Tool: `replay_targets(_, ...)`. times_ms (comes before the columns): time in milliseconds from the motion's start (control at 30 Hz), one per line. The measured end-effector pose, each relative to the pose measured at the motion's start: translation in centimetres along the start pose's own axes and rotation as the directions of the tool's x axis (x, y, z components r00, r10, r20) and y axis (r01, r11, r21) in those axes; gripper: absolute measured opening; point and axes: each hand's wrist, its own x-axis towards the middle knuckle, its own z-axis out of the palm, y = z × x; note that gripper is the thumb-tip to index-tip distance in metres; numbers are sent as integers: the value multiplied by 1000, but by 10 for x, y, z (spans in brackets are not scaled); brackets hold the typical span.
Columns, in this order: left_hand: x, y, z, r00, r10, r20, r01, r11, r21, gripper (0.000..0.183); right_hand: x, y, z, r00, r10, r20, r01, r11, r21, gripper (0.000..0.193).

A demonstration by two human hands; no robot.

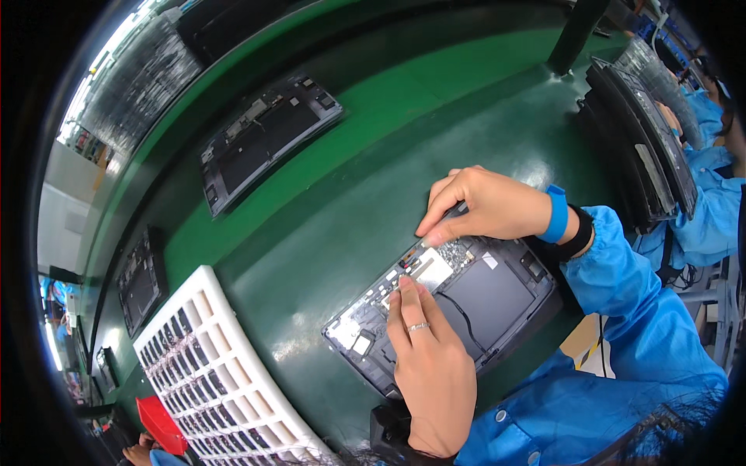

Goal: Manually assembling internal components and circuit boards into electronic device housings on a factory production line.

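In front of me an opened grey tablet or laptop chassis (497, 287) lies tilted on the bench, its circuit parts, pale metal plate (430, 268) and black cable (464, 314) exposed. My left hand (435, 365), with a ring on one finger, reaches over the near side. Its fingers are stretched out close together, and their tips touch the board beside the pale plate. At the far edge of the chassis, my right hand (489, 203) has thumb and index finger pinched together over the board. Whatever is between them is too small or hidden to name. A blue band circles the right wrist.
A white foam tray (247, 347) with rows of small dark parts stands at left, near a red bin (161, 425). Another open chassis (268, 140) lies on the bright green strip beyond. Dark panels (633, 144) are stacked at right, near a person in blue.
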Motion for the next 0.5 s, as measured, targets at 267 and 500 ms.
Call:
replay_targets(267,0,-6,2,998,-60,10,60,998,-24,60,-20,-20,9,992,-52,-112,32,984,-174,54)
replay_targets(500,8,-9,13,996,-88,18,87,995,38,44,-27,4,3,967,-120,-226,92,987,-134,59)
